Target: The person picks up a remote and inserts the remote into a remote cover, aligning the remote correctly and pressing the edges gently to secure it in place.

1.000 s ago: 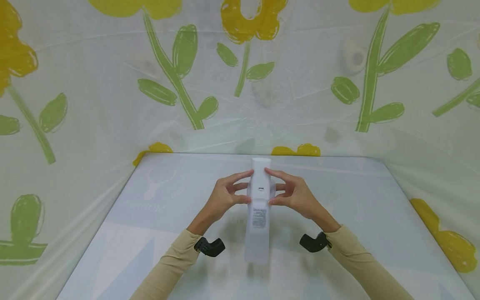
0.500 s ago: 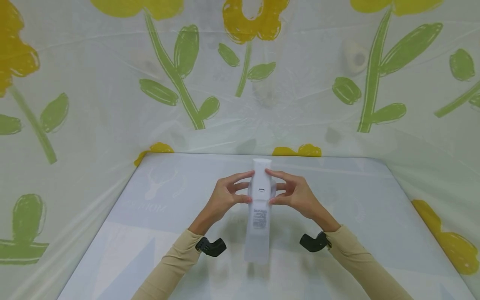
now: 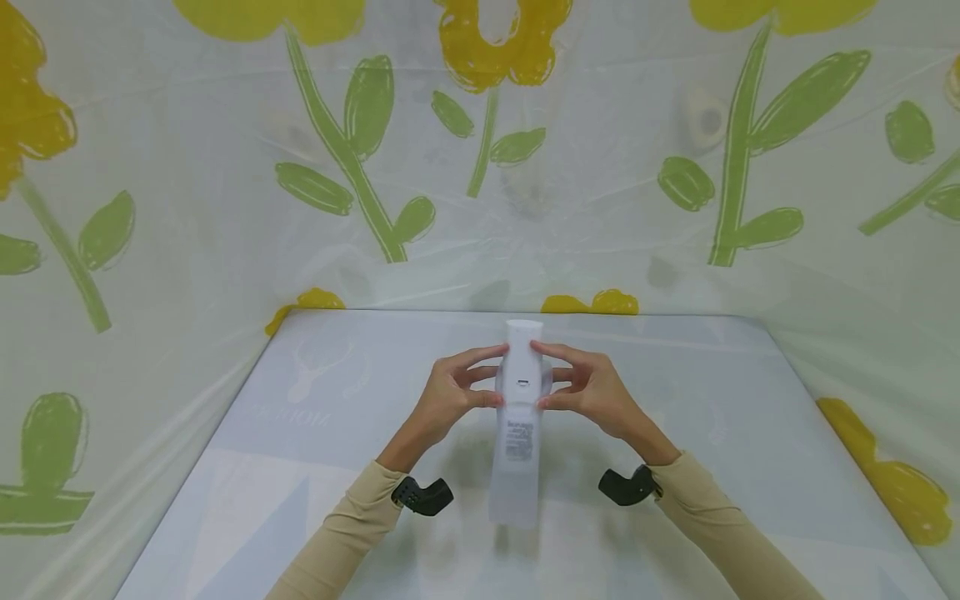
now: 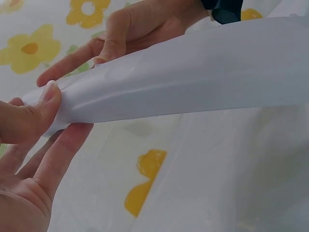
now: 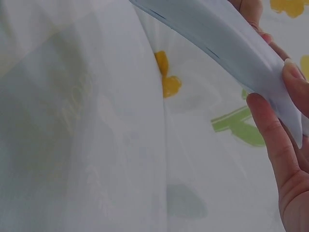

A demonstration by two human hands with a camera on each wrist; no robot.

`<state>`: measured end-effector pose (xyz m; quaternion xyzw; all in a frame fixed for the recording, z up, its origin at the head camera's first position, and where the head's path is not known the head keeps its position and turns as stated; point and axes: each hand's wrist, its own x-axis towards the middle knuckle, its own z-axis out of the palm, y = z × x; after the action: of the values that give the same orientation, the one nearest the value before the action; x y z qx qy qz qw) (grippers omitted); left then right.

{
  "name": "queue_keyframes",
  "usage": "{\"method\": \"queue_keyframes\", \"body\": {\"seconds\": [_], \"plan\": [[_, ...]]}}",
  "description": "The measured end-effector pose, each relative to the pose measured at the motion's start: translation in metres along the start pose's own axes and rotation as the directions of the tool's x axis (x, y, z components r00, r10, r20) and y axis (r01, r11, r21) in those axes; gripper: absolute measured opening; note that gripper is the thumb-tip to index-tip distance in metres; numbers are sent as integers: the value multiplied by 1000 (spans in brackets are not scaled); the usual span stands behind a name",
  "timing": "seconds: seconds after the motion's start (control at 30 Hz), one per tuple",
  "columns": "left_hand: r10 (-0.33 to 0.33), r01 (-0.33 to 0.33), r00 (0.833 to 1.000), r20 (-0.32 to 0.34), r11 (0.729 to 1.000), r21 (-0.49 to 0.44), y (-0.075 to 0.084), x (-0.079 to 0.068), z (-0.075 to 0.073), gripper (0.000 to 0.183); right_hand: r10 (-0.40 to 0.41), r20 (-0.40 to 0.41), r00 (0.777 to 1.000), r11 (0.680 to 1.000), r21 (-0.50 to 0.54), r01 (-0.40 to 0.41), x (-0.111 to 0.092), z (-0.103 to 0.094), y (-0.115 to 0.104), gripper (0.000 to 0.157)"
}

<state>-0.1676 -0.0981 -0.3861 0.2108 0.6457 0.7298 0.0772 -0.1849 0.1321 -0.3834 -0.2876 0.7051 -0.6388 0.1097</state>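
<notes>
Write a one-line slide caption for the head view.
A person's left grip and right grip hold a long white object, printed with small text, between them over a pale table.

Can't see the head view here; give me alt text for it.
A person's left hand and right hand grip opposite sides of a long white device with a small slot and a block of print. Below is a pale table; behind, a flower-printed sheet.
</notes>
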Motion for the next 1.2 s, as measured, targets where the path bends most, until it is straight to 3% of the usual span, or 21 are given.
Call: {"method": "queue_keyframes", "body": {"seconds": [0.57, 0.97, 1.2], "plan": [[-5, 5, 1000, -13, 1000, 30, -3, -2, -1, 55, -13, 5, 1000, 999, 44, 13, 0, 1, 3, 66], [-9, 11, 1000, -23, 997, 76, 16, -5, 4, 54, -16, 12, 1000, 998, 68, 15, 2, 1, 2, 65], [9, -8, 1000, -14, 998, 66, 5, -4, 1, 55, -29, 10, 1000, 999, 32, 29, 4, 2, 5, 64]]}}
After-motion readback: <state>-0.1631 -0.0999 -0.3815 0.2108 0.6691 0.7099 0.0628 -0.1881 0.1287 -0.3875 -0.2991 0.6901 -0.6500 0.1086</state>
